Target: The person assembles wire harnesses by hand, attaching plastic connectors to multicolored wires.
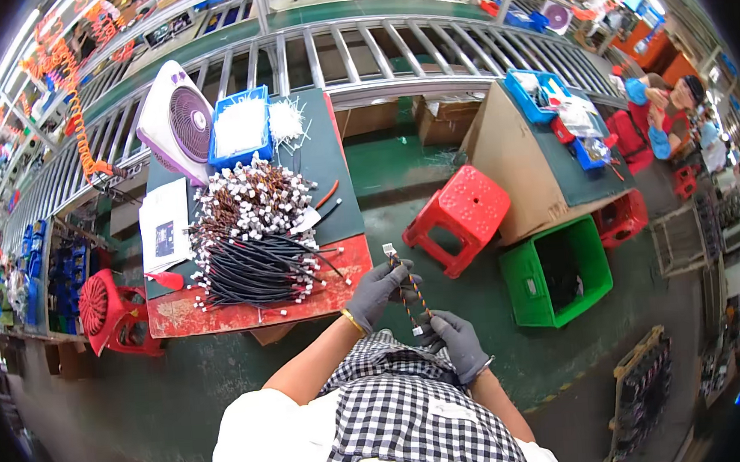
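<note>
A short wire harness [420, 296] of twisted dark and orange wires hangs in front of my checkered apron, with white connectors at its ends. My left hand [378, 296], in a grey glove, is closed on it just below the upper connector [389, 249]. Lower and to the right, my gloved right hand [458, 342] pinches the wires near the other connector [417, 331]. On the table at the left lies a big pile of brown wire harnesses [252, 196] with white plugs, and in front of it a bundle of black cables [257, 271].
Behind the pile stand a purple-and-white fan [178, 124] and a blue bin [240, 127] of white ties. Paper sheets [165, 226] lie at the table's left. A red stool [462, 218] and a green crate [557, 274] are on the floor to the right. A roller conveyor [392, 51] runs behind.
</note>
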Demonstrator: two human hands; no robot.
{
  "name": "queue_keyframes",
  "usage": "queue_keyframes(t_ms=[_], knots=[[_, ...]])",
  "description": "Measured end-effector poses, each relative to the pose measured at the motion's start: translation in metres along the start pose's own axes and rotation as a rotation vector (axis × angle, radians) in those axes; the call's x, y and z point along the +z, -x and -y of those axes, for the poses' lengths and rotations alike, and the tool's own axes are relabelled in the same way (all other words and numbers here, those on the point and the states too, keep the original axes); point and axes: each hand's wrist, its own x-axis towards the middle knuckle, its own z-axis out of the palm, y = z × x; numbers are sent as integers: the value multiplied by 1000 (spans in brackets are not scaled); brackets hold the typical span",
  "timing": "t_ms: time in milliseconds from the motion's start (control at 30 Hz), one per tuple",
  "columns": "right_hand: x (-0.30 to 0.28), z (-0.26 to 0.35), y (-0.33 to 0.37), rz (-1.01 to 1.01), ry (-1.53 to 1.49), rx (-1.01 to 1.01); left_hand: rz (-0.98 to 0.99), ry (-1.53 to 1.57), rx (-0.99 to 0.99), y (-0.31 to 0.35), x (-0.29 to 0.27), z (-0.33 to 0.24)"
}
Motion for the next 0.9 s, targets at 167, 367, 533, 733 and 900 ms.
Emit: queue_keyframes(t_ms=[167, 367, 533, 733, 900], knots=[[-46, 59, -75, 67, -64, -45, -90, 81, 90, -72, -10, -16], [-100, 129, -156, 220, 39, -43, -608, -59, 223, -94, -35, -49], [-142, 156, -225, 340, 137, 41, -976, -239, 351, -82, -83, -77], [-131, 175, -282, 477, 207, 121, -1262, -238, 352, -79, -141, -105], [-91, 192, -321, 537, 281, 160, -1708, -946, 94, -77, -204, -109]])
